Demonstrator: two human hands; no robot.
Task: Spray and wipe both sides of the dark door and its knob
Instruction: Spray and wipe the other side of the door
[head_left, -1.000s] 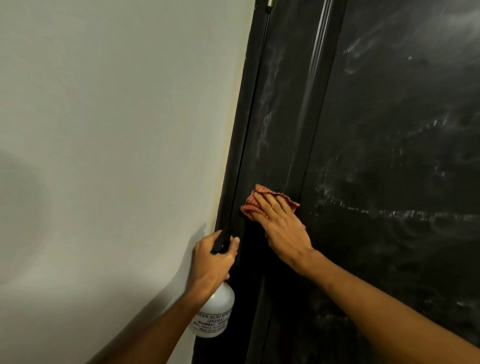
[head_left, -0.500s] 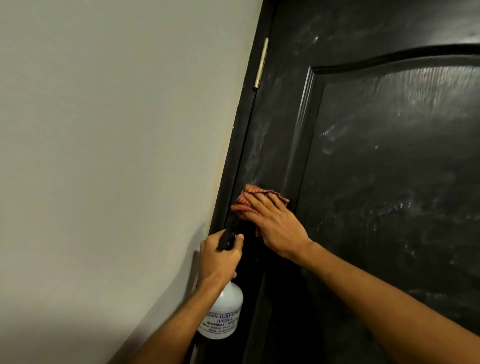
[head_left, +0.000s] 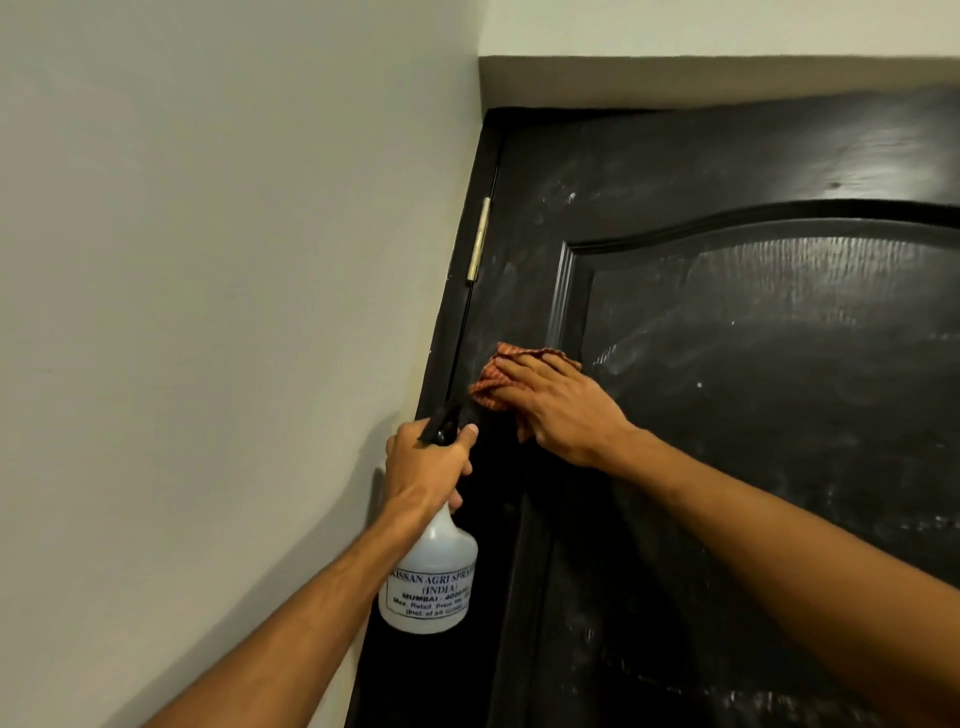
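Faced a pale wall meeting a dark door at the hinge side. Pressed the right hand flat, fingers straight and spread, onto an orange checked cloth, pinning it against the door's left stile just beside the raised panel's moulding. Curled the left hand round the neck of a translucent spray bottle with printed lettering, thumb up beside its black trigger head. Held the bottle upright below the fist, before the black door frame, just below and left of the cloth. Noted a brass hinge above the cloth, and whitish smears across the panel.
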